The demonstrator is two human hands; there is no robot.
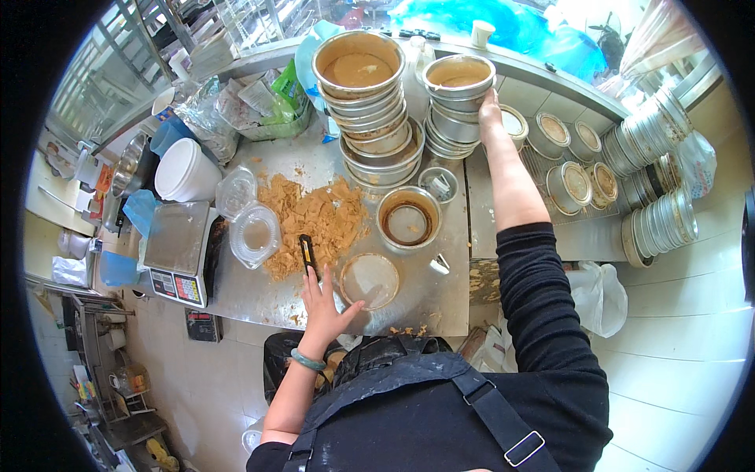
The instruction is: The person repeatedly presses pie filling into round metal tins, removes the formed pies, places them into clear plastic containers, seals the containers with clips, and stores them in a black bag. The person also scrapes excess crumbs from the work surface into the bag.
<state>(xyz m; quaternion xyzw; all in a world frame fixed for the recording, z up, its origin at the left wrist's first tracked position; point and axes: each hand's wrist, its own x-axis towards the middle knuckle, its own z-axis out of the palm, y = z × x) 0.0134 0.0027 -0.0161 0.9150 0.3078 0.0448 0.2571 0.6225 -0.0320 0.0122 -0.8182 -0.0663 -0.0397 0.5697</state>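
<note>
My left hand (323, 307) is over the front of the metal table, fingers spread and holding nothing. Its fingertips come close to a black-handled utility knife (306, 251); whether they touch it is unclear. Beside the thumb lies a round metal disc (370, 281). My right hand (490, 115) reaches to the back and grips the side of a round metal cake tin (460, 74) atop a stack; some fingers are hidden. Brown crumbly scraps (330, 215) cover the middle of the table. Right of them sits a tin with browned inner walls (409, 218).
A taller tin stack (358, 65) stands at the back. Left are a digital scale (180, 236), an open clear plastic container (255, 235) and a white tub (187, 170). Upturned tins (569, 186) rest on a wire rack at right, near leaning tin stacks (660, 221).
</note>
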